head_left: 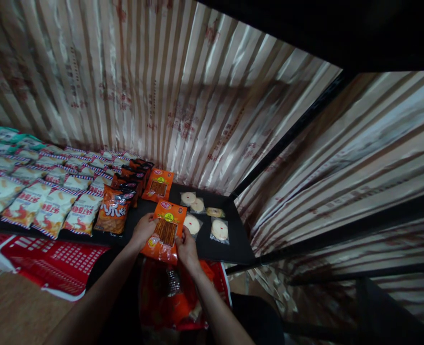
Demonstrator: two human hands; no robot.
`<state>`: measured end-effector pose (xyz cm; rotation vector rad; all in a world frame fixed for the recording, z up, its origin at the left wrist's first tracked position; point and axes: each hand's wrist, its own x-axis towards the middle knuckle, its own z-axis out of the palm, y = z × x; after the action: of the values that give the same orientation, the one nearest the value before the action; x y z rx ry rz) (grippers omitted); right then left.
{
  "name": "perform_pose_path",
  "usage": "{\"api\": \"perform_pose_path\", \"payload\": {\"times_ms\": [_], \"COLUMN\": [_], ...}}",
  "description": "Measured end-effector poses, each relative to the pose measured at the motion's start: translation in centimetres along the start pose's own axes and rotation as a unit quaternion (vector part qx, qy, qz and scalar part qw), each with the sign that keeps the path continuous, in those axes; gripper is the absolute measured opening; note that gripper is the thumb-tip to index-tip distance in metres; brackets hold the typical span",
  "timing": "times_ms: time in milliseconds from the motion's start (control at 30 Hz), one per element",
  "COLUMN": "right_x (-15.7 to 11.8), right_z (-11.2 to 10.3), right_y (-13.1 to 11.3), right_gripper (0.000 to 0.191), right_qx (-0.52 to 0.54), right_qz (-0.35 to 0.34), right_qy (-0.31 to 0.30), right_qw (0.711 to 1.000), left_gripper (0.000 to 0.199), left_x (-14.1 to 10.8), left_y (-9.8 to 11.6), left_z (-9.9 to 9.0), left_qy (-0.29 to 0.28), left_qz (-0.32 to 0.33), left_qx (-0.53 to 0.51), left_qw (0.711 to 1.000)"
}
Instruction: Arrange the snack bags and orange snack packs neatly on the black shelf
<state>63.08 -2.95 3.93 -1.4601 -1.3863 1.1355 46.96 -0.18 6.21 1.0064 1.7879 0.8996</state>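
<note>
- While gripping the left edge of the orange packet [166, 232] with the left hand [145, 230], pinching its lower right side with the right hand [186, 244]
- Clamped on that packet in each grip, left and right, with both thumbs over its front
- Held up, tilted, at the front edge of the black shelf [212, 251], with printed face and strip-shaped contents in view
- Lying behind, near the curtain [143, 86], on the same shelf: a second orange packet [158, 185] of matching look
- Scattered to the right on the shelf: pale round items [219, 230] in clear wrappers, one partly covered by the held packet, and a yellowish wrapped item [215, 212] among them
- Standing to the left, at the end of the front row: a brown-and-orange bag [113, 210], with darker bags [135, 177] lined up behind
- Arranged in rows farther left: white snack bags [53, 211] with striped edges, then green bags [3, 136] at the far left
- Set below the shelf, at left: a red basket [53, 263]
- Placed below the hands: a red container [154, 297], holding orange and clear packaging too dim to make out
</note>
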Motion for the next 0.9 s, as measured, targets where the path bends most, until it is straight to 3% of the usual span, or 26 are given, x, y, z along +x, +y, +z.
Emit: {"api": "perform_pose_path", "payload": {"times_ms": [133,367,600,900], "right_x": [1.4,4.1,7.3,10.8], "right_z": [0.3,1.1,1.5,2.7], "right_y": [-0.4,-1.7,-2.9,-2.2], "right_gripper": [0.042,0.044,0.04,0.044], "right_qx": [-0.087,-0.128,-0.152,-0.175], "right_qz": [0.008,-0.004,-0.01,-0.025], "right_qy": [0.016,0.002,-0.003,-0.004], "right_qw": [0.996,0.992,0.988,0.984], "left_gripper": [0.031,0.042,0.046,0.048], "left_x": [1.4,3.6,5.9,7.8], "left_y": [0.8,3.2,5.3,5.3], "left_z": [0.1,-0.7,-1.0,-0.9], "left_qy": [0.012,0.018,0.02,0.037], "left_qz": [0.005,0.013,0.038,0.029], "left_qx": [0.078,0.191,0.241,0.288], "left_qw": [0.997,0.981,0.97,0.956]}}
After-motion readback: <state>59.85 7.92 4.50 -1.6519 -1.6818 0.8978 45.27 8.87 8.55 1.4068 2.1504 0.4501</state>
